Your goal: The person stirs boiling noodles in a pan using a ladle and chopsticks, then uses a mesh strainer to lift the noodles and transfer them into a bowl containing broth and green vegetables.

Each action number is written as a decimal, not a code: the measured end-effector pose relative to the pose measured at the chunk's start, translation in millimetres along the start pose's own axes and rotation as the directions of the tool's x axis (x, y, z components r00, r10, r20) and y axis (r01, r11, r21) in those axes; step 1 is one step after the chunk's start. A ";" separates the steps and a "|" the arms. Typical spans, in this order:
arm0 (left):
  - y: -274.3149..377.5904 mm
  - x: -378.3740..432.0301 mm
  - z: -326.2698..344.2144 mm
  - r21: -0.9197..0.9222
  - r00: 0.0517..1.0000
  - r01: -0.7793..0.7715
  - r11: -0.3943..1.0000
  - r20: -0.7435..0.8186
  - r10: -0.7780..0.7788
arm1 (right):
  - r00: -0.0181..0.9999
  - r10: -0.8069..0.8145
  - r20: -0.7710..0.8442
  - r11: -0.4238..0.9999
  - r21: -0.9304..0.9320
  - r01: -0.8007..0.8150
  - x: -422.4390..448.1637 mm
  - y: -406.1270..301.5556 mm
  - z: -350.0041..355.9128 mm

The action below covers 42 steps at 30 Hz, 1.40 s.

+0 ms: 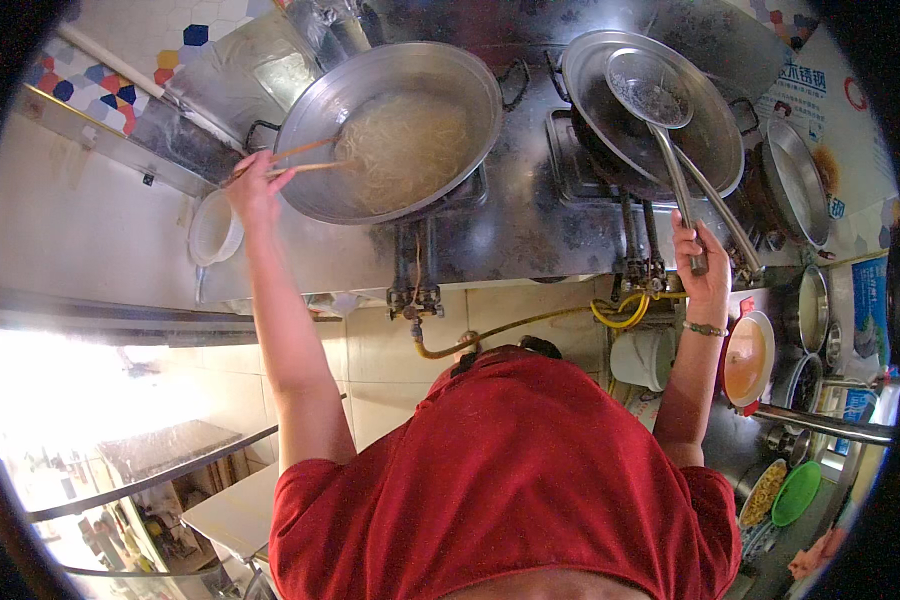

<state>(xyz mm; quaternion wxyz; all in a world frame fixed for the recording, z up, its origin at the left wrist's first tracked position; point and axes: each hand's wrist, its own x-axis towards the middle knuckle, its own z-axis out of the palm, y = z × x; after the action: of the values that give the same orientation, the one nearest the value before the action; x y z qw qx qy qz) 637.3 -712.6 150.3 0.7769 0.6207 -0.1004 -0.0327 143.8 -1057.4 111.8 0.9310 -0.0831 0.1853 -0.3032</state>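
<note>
My left hand (253, 187) grips a pair of long wooden chopsticks (307, 168), held apart, their tips over a large metal wok (307, 120). Pale noodles (409, 154) lie in cloudy liquid in this wok. My right hand (703, 259) is closed around a metal handle that rises to a round mesh strainer (651, 88). The strainer is above a second, darker wok (705, 142) on the right. Another metal handle (720, 206) leans over that wok's near rim, beside the one I hold; its far end is hidden behind the strainer.
A white plastic basket (216, 229) stands left of the noodle wok. Gas valves (414, 301) and a yellow hose (510, 330) are below the counter's front edge. To the right are another pan (795, 180), a bowl of orange liquid (748, 358) and a green basket (796, 493).
</note>
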 end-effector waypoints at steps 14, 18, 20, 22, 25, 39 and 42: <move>-28.9 -65.5 51.4 -0.304 0.984 0.177 0.936 0.041 -0.173 | 0.999 -0.017 0.029 0.995 -0.099 0.020 -9.6 -32.5 -11.1; -29.9 -110.9 14.9 -0.437 0.969 0.194 0.878 -0.053 -0.241 | 0.992 -0.121 0.034 0.957 -0.262 0.125 -10.2 -39.4 -17.4; -35.9 -133.8 1.5 -0.507 0.964 0.181 0.843 -0.079 -0.255 | 0.989 -0.137 0.058 0.937 -0.315 0.149 -11.9 -43.1 -23.3; -40.8 -153.4 -3.3 -0.583 0.943 0.164 0.796 -0.144 -0.301 | 0.988 -0.136 0.073 0.914 -0.376 0.154 -11.5 -47.0 -32.4; -43.3 -160.9 -6.0 -0.680 0.924 0.136 0.720 -0.175 -0.340 | 0.985 -0.153 0.080 0.888 -0.427 0.172 -15.8 -47.3 -35.0; 44.7 -112.0 -14.6 -0.406 0.898 -0.373 0.834 -0.386 0.213 | 0.968 -0.187 0.165 0.875 -0.421 0.240 -43.0 -17.8 -38.1; 69.4 -128.7 -8.5 -0.153 0.874 -0.434 0.888 -0.309 0.374 | 0.967 -0.198 0.162 0.869 -0.427 0.250 -47.7 -13.6 -37.2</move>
<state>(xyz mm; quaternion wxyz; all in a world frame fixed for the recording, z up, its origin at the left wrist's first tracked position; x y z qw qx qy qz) 508.0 -666.0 201.1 0.8359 0.4953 -0.1174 0.2055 86.2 -1041.5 95.3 0.8548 -0.3313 0.1859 -0.3536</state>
